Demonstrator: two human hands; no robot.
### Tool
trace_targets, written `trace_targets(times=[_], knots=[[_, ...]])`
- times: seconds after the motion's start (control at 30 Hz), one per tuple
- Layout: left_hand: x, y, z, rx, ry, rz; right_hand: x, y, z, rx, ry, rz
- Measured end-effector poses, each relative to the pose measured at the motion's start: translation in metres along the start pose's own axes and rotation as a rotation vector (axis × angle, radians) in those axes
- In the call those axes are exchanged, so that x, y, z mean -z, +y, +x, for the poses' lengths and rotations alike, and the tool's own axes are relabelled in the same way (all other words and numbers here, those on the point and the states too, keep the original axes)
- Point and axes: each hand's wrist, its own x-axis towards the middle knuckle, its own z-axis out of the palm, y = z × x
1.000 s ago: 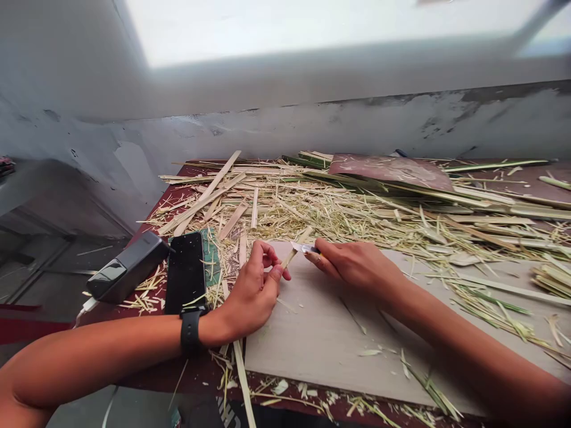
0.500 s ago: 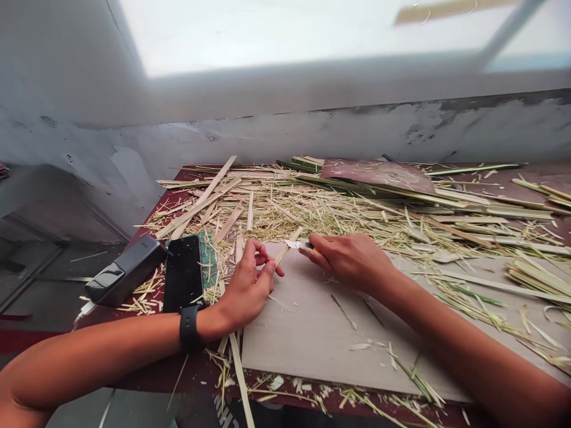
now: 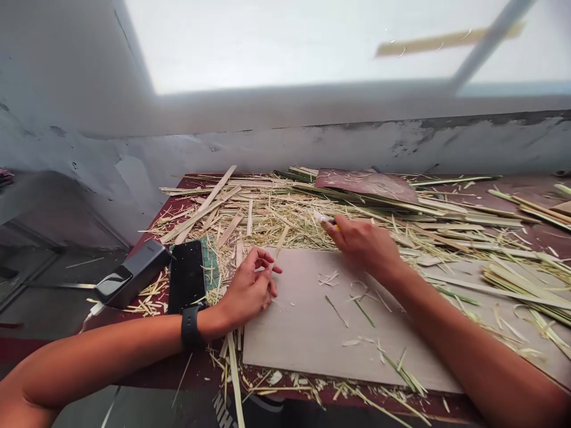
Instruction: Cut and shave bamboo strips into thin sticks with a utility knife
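Observation:
My left hand (image 3: 252, 285), with a black watch on its wrist, is closed on a thin bamboo strip (image 3: 281, 242) at the left edge of a flat board (image 3: 307, 321). The strip's far end slants up and away from the fingers. In my right hand (image 3: 368, 244) is a utility knife (image 3: 329, 220), its pale blade pointing left and away from me. The blade is apart from the strip, over the heap of shavings (image 3: 294, 223). A few thin curls (image 3: 329, 278) lie on the board between the hands.
A black phone (image 3: 186, 276) lies on a green pad left of my left hand. Beside it stands a dark grey device (image 3: 134, 270) with a white cable. Split strips (image 3: 521, 279) are bundled at the right. A brownish sheet (image 3: 366, 183) rests on the pile near the wall.
My right hand has moved the knife away from the strip, up and to the right. The left hand stays nearly in place on the strip. The view has shifted slightly.

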Motion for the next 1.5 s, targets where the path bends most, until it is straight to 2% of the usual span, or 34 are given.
trace_targets(times=[0.1,0.2,0.33,0.4,0.47,0.53,0.6,0.67,0.73,0.8,0.93,1.0,1.1,1.27,1.5], knots=[[0.002,0.001,0.001,-0.008,-0.053,-0.029,-0.005,-0.014,-0.003,0.118,-0.042,0.028],[0.006,0.003,0.002,-0.055,-0.164,0.023,-0.008,-0.018,-0.005,0.155,-0.045,0.035],[0.014,0.012,0.002,-0.223,-0.302,0.322,-0.012,-0.019,-0.006,0.157,-0.023,0.022],[0.018,0.016,0.003,-0.294,-0.318,0.463,-0.014,-0.021,-0.005,0.163,-0.011,0.011],[0.021,0.018,0.007,-0.357,-0.239,0.543,-0.013,-0.022,-0.004,0.178,-0.003,-0.006],[0.024,0.016,0.013,-0.468,-0.055,0.571,-0.008,-0.022,-0.004,0.214,0.01,-0.032],[0.028,0.013,0.021,-0.522,0.085,0.558,0.003,-0.023,-0.006,0.277,0.057,-0.064],[0.031,0.009,0.028,-0.544,0.189,0.539,0.017,-0.029,-0.016,0.375,0.176,-0.063],[0.034,0.007,0.033,-0.568,0.267,0.523,0.033,-0.046,-0.036,0.508,0.333,0.03],[0.035,0.006,0.035,-0.598,0.317,0.514,0.047,-0.073,-0.065,0.653,0.41,0.182],[0.033,0.006,0.032,-0.652,0.371,0.515,0.052,-0.134,-0.128,1.006,0.362,0.342],[0.032,0.007,0.03,-0.681,0.386,0.524,0.046,-0.156,-0.147,1.076,0.367,0.376],[0.029,0.011,0.025,-0.716,0.367,0.55,0.037,-0.171,-0.157,1.094,0.407,0.409],[0.027,0.019,0.017,-0.788,0.324,0.603,0.044,-0.164,-0.152,1.095,0.49,0.483],[0.027,0.018,0.012,-0.897,0.257,0.661,0.068,-0.119,-0.148,1.089,0.546,0.421]])
